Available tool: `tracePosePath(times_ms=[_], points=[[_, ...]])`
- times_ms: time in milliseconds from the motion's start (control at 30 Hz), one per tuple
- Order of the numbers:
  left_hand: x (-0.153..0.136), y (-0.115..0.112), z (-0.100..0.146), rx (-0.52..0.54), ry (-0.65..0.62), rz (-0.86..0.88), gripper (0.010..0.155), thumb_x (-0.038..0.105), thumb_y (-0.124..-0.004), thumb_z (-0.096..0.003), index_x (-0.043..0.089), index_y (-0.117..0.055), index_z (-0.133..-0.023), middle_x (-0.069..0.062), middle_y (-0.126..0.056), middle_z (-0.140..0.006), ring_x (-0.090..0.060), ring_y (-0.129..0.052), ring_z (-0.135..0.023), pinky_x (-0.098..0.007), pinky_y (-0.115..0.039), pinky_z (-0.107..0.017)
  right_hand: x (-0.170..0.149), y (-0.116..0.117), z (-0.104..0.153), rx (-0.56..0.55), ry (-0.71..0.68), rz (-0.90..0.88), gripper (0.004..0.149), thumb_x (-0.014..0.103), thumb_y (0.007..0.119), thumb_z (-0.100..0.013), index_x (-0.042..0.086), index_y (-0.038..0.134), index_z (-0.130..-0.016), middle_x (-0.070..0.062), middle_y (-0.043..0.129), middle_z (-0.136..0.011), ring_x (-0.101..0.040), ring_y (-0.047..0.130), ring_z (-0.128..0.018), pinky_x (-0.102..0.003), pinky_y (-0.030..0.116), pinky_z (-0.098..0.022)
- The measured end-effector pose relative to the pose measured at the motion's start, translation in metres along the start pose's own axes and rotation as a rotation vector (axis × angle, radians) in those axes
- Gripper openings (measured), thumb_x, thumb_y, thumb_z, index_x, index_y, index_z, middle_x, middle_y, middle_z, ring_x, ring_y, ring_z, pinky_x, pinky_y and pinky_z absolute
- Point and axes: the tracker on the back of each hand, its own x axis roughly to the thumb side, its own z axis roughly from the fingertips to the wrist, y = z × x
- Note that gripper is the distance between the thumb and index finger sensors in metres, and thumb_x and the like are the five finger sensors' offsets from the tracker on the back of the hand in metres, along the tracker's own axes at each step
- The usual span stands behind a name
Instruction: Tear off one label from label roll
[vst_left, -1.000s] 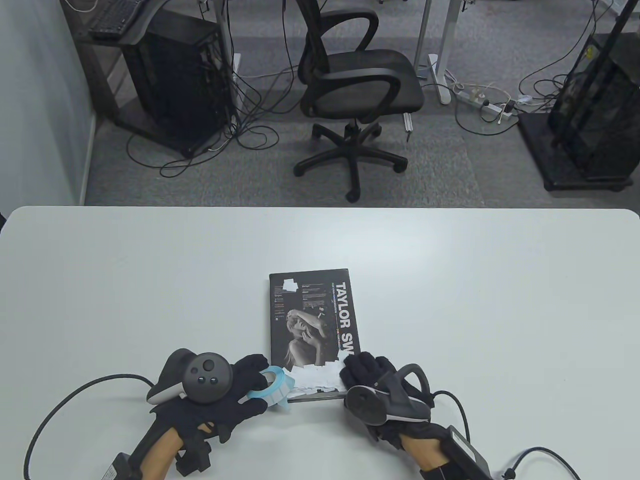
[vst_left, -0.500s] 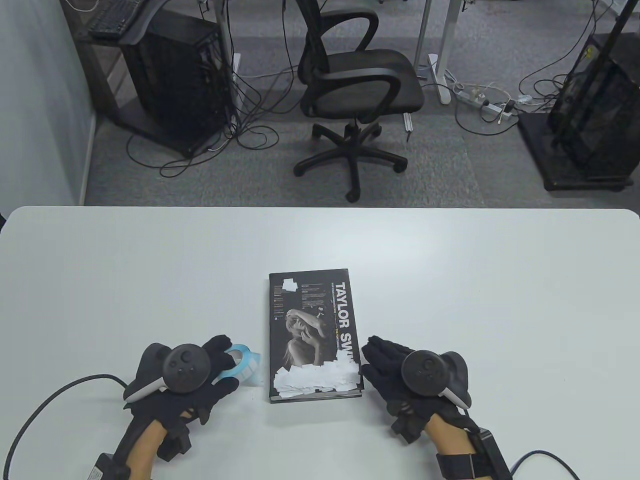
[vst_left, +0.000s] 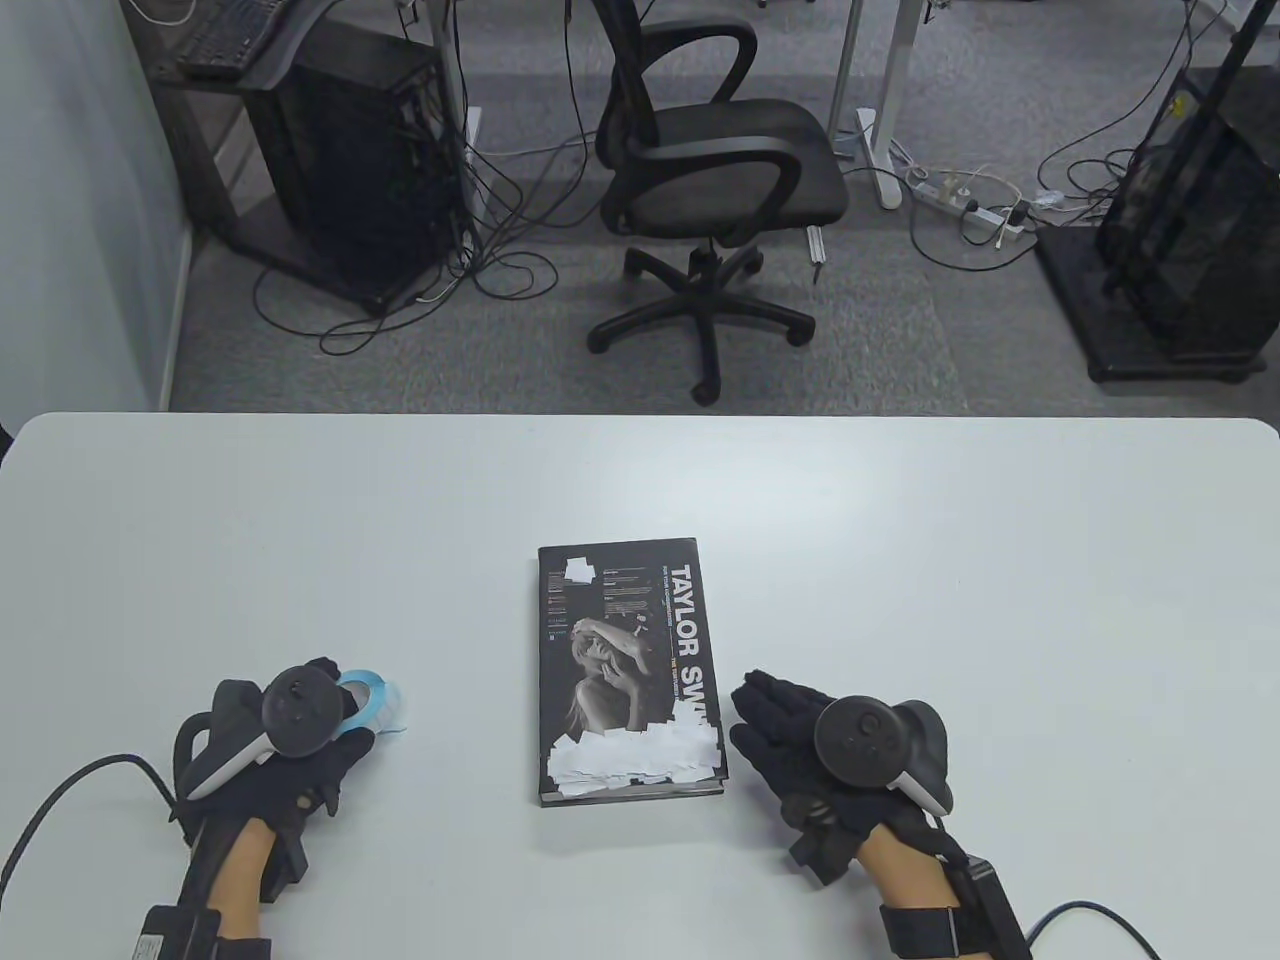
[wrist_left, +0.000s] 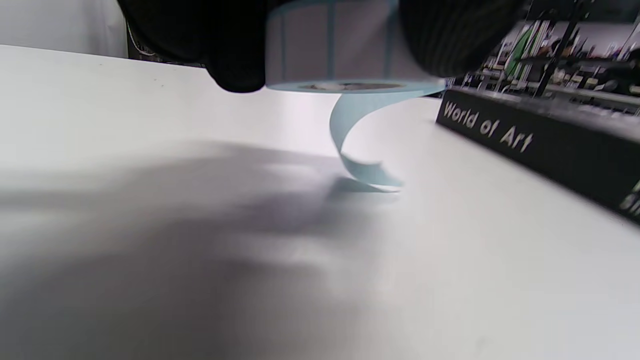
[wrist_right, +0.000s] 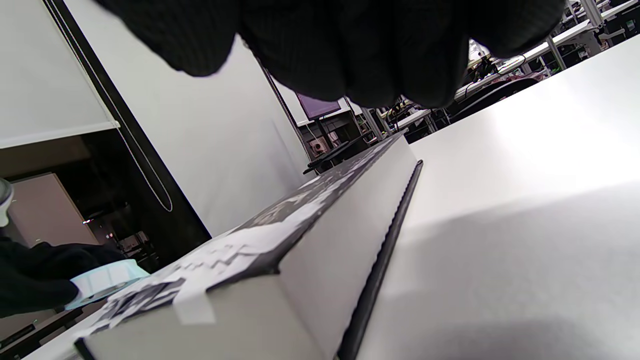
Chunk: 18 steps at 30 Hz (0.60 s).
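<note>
Left wrist view shows the left hand (vst_left: 300, 745) gripping the label roll (wrist_left: 332, 47) between gloved fingers (wrist_left: 235, 60), a loose blue strip (wrist_left: 357, 150) curling down until its end touches the table (vst_left: 900, 560). The roll sits at nine o'clock from the book (vst_left: 630, 670). At the book's three o'clock, the right hand (vst_left: 800, 740) lies flat, holding nothing.
</note>
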Motion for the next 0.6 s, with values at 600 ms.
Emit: tracePosePath(times_ms=[600], points=[[0.014,-0.034,-0.022,-0.068,0.027,-0.209,0.055,0.052,-0.077,-0.0431,0.023,-0.068,-0.090,-0.006,-0.037,-0.114,-0.030,-0.065,-0.101,-0.056,-0.057,-0.071,0.003,0.005,-0.001,0.047,-0.003,0.007,0.052,0.046,0.079,-0.041,0.010,0.088,-0.079,-0.019,0.087,-0.087,-0.044,0.091,-0.077,-0.060,0.073,-0.057]])
